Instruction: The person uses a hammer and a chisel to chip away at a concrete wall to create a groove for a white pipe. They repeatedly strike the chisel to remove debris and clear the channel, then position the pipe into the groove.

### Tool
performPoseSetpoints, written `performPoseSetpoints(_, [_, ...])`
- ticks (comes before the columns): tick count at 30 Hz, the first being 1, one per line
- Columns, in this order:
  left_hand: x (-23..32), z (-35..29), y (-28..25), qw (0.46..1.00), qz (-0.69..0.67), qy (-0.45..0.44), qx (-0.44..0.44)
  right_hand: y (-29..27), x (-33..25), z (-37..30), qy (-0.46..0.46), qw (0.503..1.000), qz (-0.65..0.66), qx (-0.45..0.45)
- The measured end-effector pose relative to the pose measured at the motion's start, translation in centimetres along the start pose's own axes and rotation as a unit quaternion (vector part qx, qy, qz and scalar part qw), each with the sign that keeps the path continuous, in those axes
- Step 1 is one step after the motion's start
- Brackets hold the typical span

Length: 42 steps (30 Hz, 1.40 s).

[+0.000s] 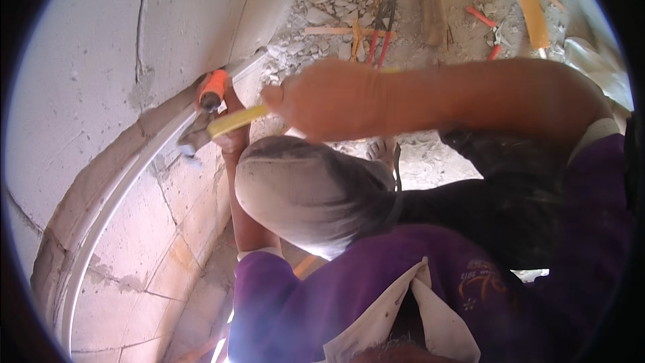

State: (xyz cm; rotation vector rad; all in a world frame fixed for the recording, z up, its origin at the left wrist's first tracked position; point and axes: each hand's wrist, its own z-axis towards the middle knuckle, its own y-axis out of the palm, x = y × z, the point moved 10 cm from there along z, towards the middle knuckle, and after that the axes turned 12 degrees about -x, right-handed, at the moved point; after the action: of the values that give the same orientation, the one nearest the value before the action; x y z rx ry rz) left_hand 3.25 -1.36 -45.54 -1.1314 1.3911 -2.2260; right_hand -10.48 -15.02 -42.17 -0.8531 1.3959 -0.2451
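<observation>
Rubble [330, 1] covers the floor ahead, with a wooden plank [432, 0], a red-handled cutter [385, 44] and a curved orange strip [527, 5] lying over it. The person's bent knee [279, 185] stands close below the right hand [322, 97], whose fingers wrap firmly around the yellow handle of a hammer [236, 122]. A white pipe [107, 216] runs along the groove [111, 171] in the wall [74, 67]. Beside that groove, the left hand [235, 136], partly hidden by the hammer, clasps an orange-handled tool [216, 83].
</observation>
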Motion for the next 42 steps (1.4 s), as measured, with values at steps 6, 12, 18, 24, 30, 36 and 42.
performPoseSetpoints(6, [0.6, 0.1, 0.3, 1.000, 0.009, 0.025, -0.009, 0.1, 0.8, 0.4, 0.062, 0.996, -0.038, -0.043])
performPoseSetpoints(12, [-0.4, 0.2, 0.9, 0.997, 0.066, 0.021, -0.041, -0.6, -0.8, 0.4, -0.038, 0.999, 0.013, 0.035])
performPoseSetpoints(18, [-4.4, -0.4, 1.2, 0.993, -0.093, -0.067, -0.016, -0.3, -1.5, 0.2, -0.085, 0.994, 0.035, 0.053])
performPoseSetpoints(24, [-3.2, -0.7, 0.9, 0.999, -0.022, -0.012, 0.036, 0.3, 0.2, 0.5, 0.001, 0.998, 0.053, 0.021])
performPoseSetpoints(30, [-1.0, -0.8, 0.8, 0.995, 0.065, 0.059, 0.055, 0.2, 2.1, 0.6, 0.049, 0.996, 0.079, 0.007])
performPoseSetpoints(36, [-0.2, -1.5, -0.1, 0.988, 0.088, 0.080, 0.102, -1.9, -2.7, -2.2, -0.085, 0.979, 0.034, 0.181])
performPoseSetpoints(42, [-1.1, -1.1, -0.1, 0.995, 0.023, 0.046, 0.080, 0.9, 0.6, -0.8, 0.012, 0.999, 0.027, 0.025])
